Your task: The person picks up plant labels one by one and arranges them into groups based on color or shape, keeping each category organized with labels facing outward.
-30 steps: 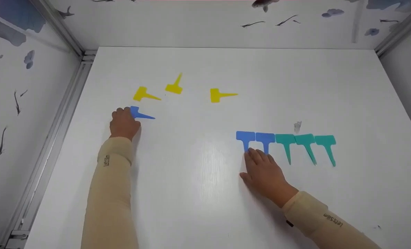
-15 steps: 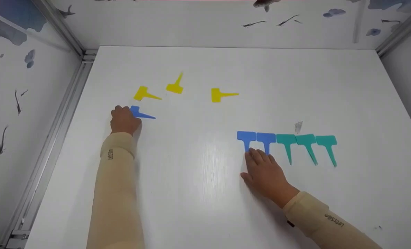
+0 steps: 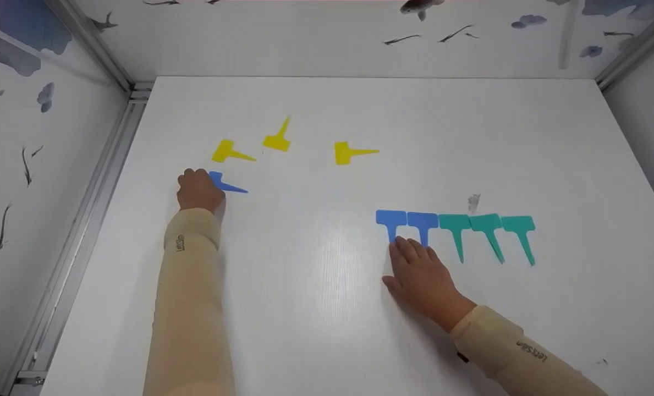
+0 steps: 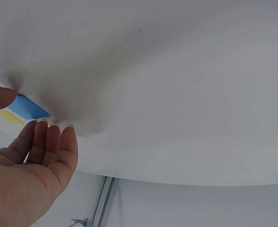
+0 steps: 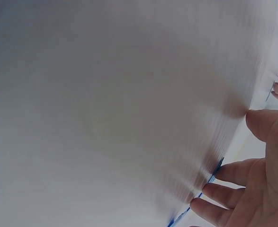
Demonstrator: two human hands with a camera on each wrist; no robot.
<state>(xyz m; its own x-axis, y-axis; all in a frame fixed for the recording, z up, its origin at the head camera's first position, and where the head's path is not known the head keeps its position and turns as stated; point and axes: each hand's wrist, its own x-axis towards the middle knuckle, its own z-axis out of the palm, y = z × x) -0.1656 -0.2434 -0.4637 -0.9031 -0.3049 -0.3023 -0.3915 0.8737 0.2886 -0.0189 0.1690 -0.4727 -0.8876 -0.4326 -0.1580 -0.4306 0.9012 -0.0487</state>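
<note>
In the head view, my left hand (image 3: 199,190) is at the head end of a blue T-shaped plant label (image 3: 223,183) on the left of the table. The left wrist view has this blue label (image 4: 29,108) between the thumb and the fingertips, which pinch it. My right hand (image 3: 423,278) lies with fairly straight fingers on the lower stems of two blue plant labels (image 3: 391,217) (image 3: 423,220). Their stem tips are hidden under the fingers. Three green plant labels (image 3: 455,221) (image 3: 486,221) (image 3: 518,223) continue that row rightward, heads side by side.
Three yellow plant labels (image 3: 225,150) (image 3: 277,142) (image 3: 343,153) lie scattered beyond the left hand, pointing different ways. A grey smudge (image 3: 473,202) marks the white table (image 3: 304,308) behind the row. Panels with printed fish (image 3: 421,7) and metal rails (image 3: 104,49) border the table.
The left forearm has shifted slightly right. The blue label at the left hand has turned a little, its tip now slightly nearer me. The right hand and the row stay put.
</note>
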